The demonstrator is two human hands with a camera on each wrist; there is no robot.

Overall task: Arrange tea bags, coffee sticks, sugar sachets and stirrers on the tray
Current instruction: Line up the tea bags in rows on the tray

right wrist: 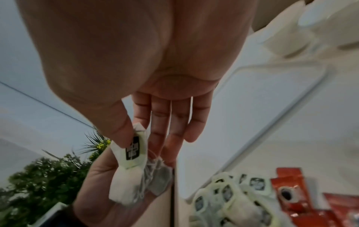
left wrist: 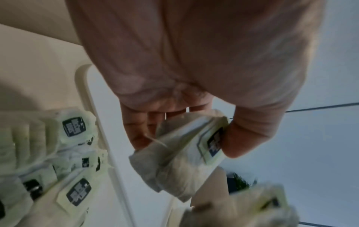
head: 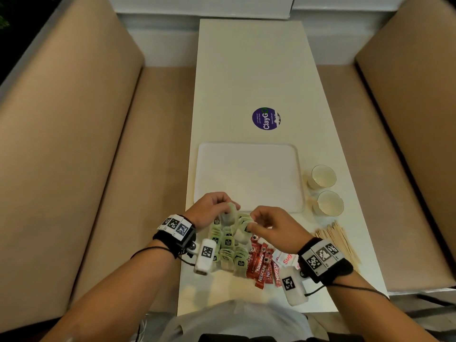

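A pile of pale green tea bags (head: 228, 243) lies on the table just before the white tray (head: 249, 154), which holds nothing. My left hand (head: 212, 208) grips a small bunch of tea bags (left wrist: 186, 155) above the pile. Beside it, my right hand (head: 266, 222) pinches one tea bag (right wrist: 132, 155) by its tag between thumb and forefinger, with the other fingers straight. Red coffee sticks (head: 262, 265) lie right of the pile, then white sugar sachets (head: 286, 259). Wooden stirrers (head: 339, 239) are fanned out near the table's right edge.
Two white cups (head: 323, 176) (head: 329, 203) stand right of the tray. A round purple sticker (head: 266, 118) sits on the table beyond the tray. Tan padded benches (head: 74, 144) flank the narrow white table (head: 249, 70) on both sides.
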